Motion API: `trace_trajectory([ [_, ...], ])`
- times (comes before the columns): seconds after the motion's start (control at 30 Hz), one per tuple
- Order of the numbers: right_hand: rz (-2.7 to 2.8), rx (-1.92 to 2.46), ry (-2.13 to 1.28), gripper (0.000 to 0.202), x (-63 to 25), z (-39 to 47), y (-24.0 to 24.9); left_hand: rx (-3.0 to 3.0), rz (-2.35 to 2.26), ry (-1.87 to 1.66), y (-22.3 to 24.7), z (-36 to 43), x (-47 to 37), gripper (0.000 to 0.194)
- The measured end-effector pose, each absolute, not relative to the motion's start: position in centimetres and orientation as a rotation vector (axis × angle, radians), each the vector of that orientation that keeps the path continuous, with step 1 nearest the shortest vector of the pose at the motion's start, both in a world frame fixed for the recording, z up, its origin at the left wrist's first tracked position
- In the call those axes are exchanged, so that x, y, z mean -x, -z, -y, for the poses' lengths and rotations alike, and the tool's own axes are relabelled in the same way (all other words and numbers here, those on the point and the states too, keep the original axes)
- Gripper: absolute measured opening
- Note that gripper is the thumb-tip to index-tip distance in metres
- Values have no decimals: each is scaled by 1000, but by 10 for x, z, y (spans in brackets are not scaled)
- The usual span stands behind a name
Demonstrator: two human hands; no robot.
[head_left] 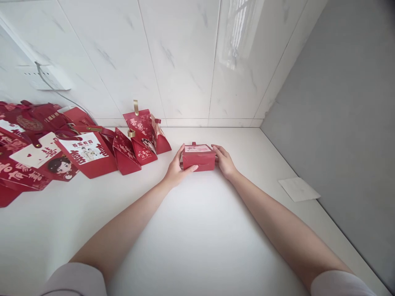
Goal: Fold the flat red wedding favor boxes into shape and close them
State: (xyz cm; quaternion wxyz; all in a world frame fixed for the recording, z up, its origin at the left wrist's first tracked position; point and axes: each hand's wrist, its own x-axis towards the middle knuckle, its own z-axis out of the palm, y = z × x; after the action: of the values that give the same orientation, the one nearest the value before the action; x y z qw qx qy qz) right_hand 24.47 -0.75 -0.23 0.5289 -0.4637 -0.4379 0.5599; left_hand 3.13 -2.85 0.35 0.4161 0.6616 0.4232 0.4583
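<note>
Between my two hands is a small red gift box (202, 159), with a pale pink printed panel on top and a little red tab at its back edge. My left hand (176, 169) grips its left end, the thumb lying across the lower front and the other fingers along the side. At the right end, my right hand (226, 163) presses its curled fingers against the side; part of those fingertips is hidden. Whether the box rests on the white table or is slightly raised, I cannot tell.
Several red gift boxes and bags (89, 154) crowd the left of the white table (197, 230), some with gold handles. A white paper (299, 189) lies by the right edge, beside a grey surface (345, 115). Behind is a tiled wall (185, 61) with a socket (45, 77) and cable.
</note>
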Motion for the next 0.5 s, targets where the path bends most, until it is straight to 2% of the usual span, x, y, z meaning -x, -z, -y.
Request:
trace_trajectory([
  [0.17,1234,1042,-1128,68,-245,14,2,-1461,-1228,-1119,-7,29,-33,69],
  [0.23,1347,1028,-1012,70,-244,19,0,-1487,-1227,-1071,-8,30,-31,64],
  [0.4,1548,1014,-713,72,-240,30,-7,-1621,-1085,-1081,-8,28,-25,66],
  [0.5,1684,1005,-543,72,-237,37,-9,-1760,-1017,-1117,-2,24,-21,80],
])
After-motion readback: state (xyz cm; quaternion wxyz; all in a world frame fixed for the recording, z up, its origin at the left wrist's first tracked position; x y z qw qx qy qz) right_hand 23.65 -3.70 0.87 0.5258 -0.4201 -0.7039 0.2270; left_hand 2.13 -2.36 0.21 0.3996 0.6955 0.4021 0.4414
